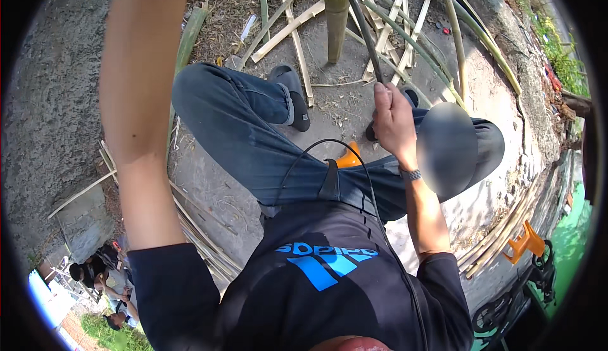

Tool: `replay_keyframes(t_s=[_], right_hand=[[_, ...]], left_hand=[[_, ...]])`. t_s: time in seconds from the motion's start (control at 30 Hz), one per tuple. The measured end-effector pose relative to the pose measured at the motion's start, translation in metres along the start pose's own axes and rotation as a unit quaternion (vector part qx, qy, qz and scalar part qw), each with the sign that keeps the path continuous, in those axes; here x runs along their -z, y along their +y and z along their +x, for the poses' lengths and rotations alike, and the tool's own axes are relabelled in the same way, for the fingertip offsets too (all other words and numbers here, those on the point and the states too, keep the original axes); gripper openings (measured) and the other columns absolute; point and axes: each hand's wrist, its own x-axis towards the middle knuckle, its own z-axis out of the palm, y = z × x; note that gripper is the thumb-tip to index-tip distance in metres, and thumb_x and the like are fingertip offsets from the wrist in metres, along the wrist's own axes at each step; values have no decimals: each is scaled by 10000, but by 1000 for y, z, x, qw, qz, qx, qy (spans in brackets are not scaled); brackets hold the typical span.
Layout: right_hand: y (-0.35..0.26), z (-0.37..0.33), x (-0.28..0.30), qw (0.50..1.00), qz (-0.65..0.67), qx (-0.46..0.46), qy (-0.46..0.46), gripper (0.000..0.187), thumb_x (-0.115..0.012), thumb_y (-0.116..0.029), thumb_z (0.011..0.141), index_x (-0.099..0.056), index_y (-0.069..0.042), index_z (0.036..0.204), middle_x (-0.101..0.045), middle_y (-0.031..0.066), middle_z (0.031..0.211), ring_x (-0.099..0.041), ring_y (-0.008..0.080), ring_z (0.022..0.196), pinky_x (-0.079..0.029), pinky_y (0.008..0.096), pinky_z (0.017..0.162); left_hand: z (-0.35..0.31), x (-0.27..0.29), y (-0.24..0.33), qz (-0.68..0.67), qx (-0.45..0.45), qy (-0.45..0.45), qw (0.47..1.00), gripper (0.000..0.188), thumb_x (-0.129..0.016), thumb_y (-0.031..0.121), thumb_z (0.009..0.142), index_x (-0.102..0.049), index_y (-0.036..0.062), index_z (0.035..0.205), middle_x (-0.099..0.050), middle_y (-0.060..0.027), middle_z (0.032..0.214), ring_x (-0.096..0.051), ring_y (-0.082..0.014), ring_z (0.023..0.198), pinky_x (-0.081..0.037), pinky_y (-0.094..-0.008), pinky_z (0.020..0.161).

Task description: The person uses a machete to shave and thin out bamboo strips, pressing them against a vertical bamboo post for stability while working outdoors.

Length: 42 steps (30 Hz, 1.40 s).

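The right hand (394,123) wraps its fingers round a tool (365,31); the left's are out of view. Strips (288,32) lie split; the pole (334,18) seems whole.

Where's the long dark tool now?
Head view, right of top centre: the dark tool runs from the right hand to the right edge of the thick bamboo pole.

We're outdoors, at an open-air bamboo work yard! A thick pole (334,25) stands amid split strips (291,29) on bare ground (339,112), green plants (567,66) fringing one side.
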Motion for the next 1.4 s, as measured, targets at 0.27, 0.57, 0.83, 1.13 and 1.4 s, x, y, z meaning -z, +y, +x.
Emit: replay_keyframes(t_s=[0.27,0.57,0.83,1.13,1.4], right_hand=[[5,4,7,993,82,-74,-36,450,-489,-461,1098,-505,-40,943,-507,31,604,-489,128,504,-406,315,481],[-3,18,13,960,216,-105,-141,458,-458,-508,1096,-454,-90,909,-483,13,658,-468,102,488,-409,266,457],[29,22,36,932,259,-87,-238,465,-540,-471,1076,-530,-72,838,-509,-9,650,-447,88,468,-374,248,436],[-28,2,-42,934,303,-157,-107,469,-543,-442,1081,-472,-93,776,-469,3,589,-455,102,424,-369,270,391],[-19,4,-42,987,141,-74,-22,513,-574,-482,1055,-515,-53,779,-497,18,566,-499,121,433,-411,297,421]], left_hand=[[-83,-50,-71,-104,236,50,965,1054,-149,820,972,-247,-26,1593,-425,-309,1542,-450,-386,1447,-376,-498,1186],[48,-85,-22,-555,104,-118,817,847,-395,723,970,-606,-43,1264,-702,-251,1159,-681,-362,1090,-492,-504,1023],[60,-93,-43,-559,23,-341,755,560,-512,570,839,-577,14,836,-505,-85,697,-507,-247,649,-445,-388,699],[46,-127,-29,-528,73,-36,846,607,-359,629,928,-558,81,758,-511,-53,675,-512,-199,648,-432,-356,615],[25,-122,0,-501,3,324,803,643,-444,598,1059,-725,29,958,-715,-81,868,-663,-140,798,-531,-335,708]])
